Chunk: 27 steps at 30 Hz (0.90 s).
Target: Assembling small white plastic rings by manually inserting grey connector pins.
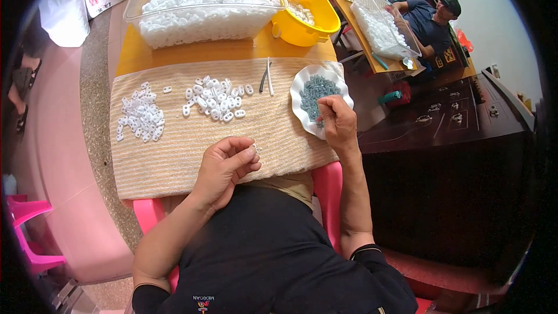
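Note:
My left hand point(228, 166) is closed in a pinch near the front edge of the striped towel point(174, 160). A small white piece point(257, 149) shows at its fingertips, mostly hidden. My right hand point(338, 122) is over the near right side of a white scalloped dish point(297, 103) of small grey-green pieces point(315, 92). Its thumb and fingers are pressed together; what they hold, if anything, is too small to tell. Beyond my left hand lies a loose pile of white oval pieces with holes point(216, 97). Farther left is a heap of smaller white pieces point(141, 115).
A white stick point(269, 77) and a dark stick point(263, 79) lie left of the dish. A clear bin point(203, 39) full of white pieces and a yellow basin point(308, 32) stand at the back. Another person point(429, 28) sits at a second table, upper right.

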### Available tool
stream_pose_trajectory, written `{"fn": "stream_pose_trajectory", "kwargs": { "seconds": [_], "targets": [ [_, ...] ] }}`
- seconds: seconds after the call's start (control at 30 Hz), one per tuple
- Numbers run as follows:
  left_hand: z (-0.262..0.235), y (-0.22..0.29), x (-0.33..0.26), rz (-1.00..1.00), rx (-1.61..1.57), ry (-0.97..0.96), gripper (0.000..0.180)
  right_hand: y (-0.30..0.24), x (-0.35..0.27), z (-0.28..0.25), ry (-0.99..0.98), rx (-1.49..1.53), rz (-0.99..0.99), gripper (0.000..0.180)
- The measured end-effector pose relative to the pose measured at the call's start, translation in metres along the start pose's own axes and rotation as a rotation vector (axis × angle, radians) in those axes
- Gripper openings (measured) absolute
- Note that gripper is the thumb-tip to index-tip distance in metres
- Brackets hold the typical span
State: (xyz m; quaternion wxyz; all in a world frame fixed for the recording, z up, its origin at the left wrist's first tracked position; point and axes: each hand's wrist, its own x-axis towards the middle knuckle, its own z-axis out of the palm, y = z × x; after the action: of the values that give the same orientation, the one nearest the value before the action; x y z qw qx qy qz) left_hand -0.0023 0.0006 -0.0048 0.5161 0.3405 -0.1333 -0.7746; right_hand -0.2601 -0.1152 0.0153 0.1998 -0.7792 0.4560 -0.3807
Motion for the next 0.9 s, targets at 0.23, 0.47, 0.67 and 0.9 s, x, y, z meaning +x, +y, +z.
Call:
{"fn": "stream_pose_trajectory", "kwargs": {
  "seconds": [0.23,0.47,0.67,0.9],
  "targets": [
    [0.001,-0.001,0.000,0.006,-0.002,0.002,0.016,0.002,-0.004,-0.002,-0.016,0.007,0.104,0.008],
    [0.000,-0.003,-0.003,0.004,0.067,0.011,0.017,-0.026,-0.008,0.007,-0.068,0.363,0.247,0.009],
    [0.006,-0.002,-0.004,-0.018,0.139,-0.013,0.020,-0.060,-0.016,0.025,-0.220,0.516,0.181,0.014],
    [0.006,-0.001,-0.005,0.013,0.176,-0.051,0.021,-0.082,-0.024,0.043,-0.377,0.502,0.050,0.015]
  ]
}}
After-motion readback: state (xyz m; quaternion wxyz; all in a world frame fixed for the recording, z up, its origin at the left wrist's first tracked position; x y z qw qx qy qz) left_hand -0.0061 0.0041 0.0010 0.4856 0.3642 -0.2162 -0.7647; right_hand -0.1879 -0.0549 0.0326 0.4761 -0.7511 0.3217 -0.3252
